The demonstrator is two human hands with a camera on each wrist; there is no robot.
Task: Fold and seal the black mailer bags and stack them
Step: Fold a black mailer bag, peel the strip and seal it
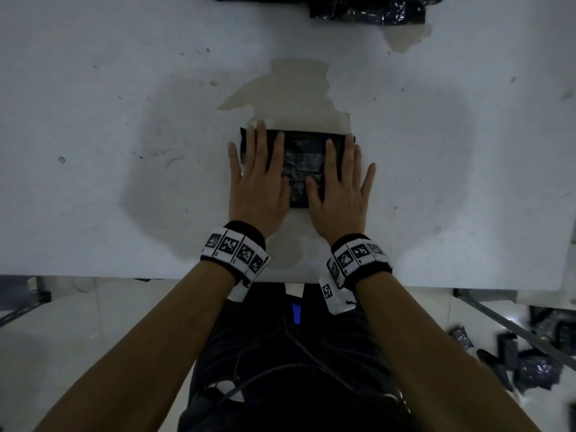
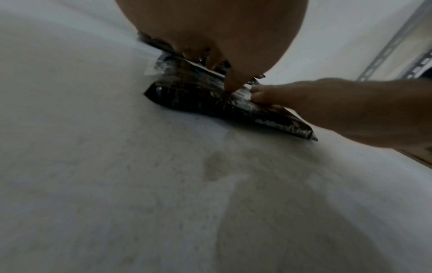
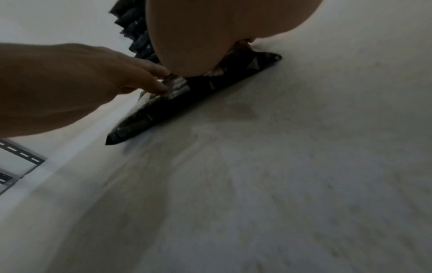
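Note:
A folded black mailer bag (image 1: 300,160) lies flat on the white table (image 1: 93,120), near the front edge at the middle. My left hand (image 1: 258,176) presses flat on its left half with straight, spread fingers. My right hand (image 1: 343,179) presses flat on its right half the same way. In the left wrist view the shiny black mailer bag (image 2: 191,92) shows under my left palm, with my right hand (image 2: 304,103) touching it. In the right wrist view the mailer bag (image 3: 187,103) lies under my right palm, and my left hand (image 3: 98,81) rests on its far end.
A pile of crumpled black mailer bags (image 1: 367,9) sits at the table's far edge, also in the right wrist view as mailer bags (image 3: 138,37). More black bags (image 1: 530,363) lie on the floor at lower right. Worn beige patches (image 1: 293,85) mark the tabletop.

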